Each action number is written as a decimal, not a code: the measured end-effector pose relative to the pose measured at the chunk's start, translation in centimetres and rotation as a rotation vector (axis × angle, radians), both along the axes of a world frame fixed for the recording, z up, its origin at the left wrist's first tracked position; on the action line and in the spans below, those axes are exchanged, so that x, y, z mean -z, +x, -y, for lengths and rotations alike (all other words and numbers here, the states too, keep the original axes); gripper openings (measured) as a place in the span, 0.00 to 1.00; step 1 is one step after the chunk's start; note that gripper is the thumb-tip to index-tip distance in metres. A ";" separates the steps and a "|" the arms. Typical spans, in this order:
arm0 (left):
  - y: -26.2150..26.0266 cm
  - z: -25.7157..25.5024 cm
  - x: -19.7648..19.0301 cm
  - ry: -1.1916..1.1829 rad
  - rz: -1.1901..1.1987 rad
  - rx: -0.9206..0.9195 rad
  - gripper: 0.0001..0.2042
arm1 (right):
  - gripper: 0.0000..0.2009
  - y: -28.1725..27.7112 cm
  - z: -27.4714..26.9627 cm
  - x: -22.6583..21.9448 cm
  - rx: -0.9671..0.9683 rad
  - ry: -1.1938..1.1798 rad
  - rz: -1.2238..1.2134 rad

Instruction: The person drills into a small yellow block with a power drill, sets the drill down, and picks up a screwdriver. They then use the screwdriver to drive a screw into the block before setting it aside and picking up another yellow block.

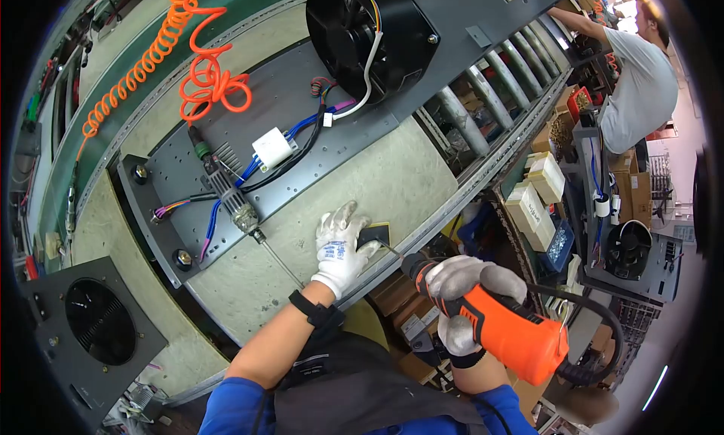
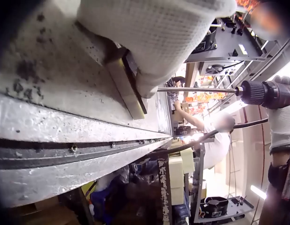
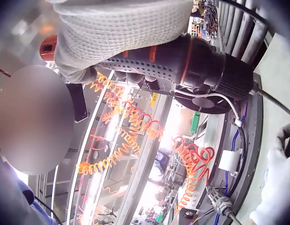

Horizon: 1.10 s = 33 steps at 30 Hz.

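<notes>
The white-gloved left hand (image 1: 339, 250) lies over the bench with its thumb and forefinger around a small dark block (image 1: 375, 235) that has a pale yellowish edge. Seen from the left wrist, the block (image 2: 125, 86) leans under the gloved fingers (image 2: 149, 42). In a gray-stained glove, the right hand (image 1: 471, 288) grips an orange and black power drill (image 1: 520, 337). Its long thin bit (image 2: 196, 89) points toward the left thumb and the block; whether it touches them I cannot tell. The right wrist view shows the drill's black chuck (image 3: 234, 77) in front of the glove (image 3: 121, 35).
Beyond the left hand is a gray metal panel (image 1: 302, 182) with a black fan (image 1: 362, 39), wires and a white connector box. A pneumatic driver (image 1: 230, 197) on an orange coiled hose lies across its edge. Rollers (image 1: 464, 122) run at right; another person (image 1: 641, 80) stands beyond.
</notes>
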<state>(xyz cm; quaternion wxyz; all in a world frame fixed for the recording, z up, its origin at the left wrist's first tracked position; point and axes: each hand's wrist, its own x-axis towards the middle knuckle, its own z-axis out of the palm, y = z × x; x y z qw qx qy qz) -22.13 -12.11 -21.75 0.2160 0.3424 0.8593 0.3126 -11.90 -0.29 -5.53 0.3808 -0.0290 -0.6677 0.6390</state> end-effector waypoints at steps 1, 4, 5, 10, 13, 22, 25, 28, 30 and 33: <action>0.0 0.0 0.1 0.005 0.016 0.000 0.22 | 0.35 0.1 -0.1 0.0 -0.021 0.012 0.002; 0.1 -0.1 -0.1 0.003 -0.008 0.000 0.22 | 0.34 0.3 -0.2 -0.2 -0.080 0.067 0.020; 0.1 -0.1 0.0 0.004 -0.010 -0.002 0.22 | 0.29 -0.4 0.2 -0.5 -0.014 0.178 0.037; 0.1 -0.1 0.1 0.016 -0.030 -0.002 0.22 | 0.27 0.0 0.3 -0.8 -0.048 0.227 0.032; 0.1 -0.2 0.0 0.040 -0.031 -0.013 0.22 | 0.26 -0.1 0.0 -2.0 -0.174 0.259 0.116; 0.1 -0.3 -0.3 0.032 -0.022 -0.007 0.23 | 0.20 -1.1 0.5 -1.1 0.021 -0.021 0.110; 0.0 -0.2 -0.3 0.033 -0.031 -0.013 0.24 | 0.19 -1.4 -0.1 -0.8 -0.007 -0.057 0.099; 0.0 -0.2 0.1 0.032 -0.053 -0.009 0.24 | 0.20 -1.8 -0.8 -0.9 -0.126 0.048 0.116; -0.1 -0.3 -0.1 0.023 -0.040 -0.003 0.24 | 0.24 -2.0 -1.0 -0.3 -0.117 0.211 0.201; -0.4 -0.5 -0.4 0.001 -0.029 -0.003 0.24 | 0.24 -2.6 -0.2 0.1 -0.081 0.148 0.209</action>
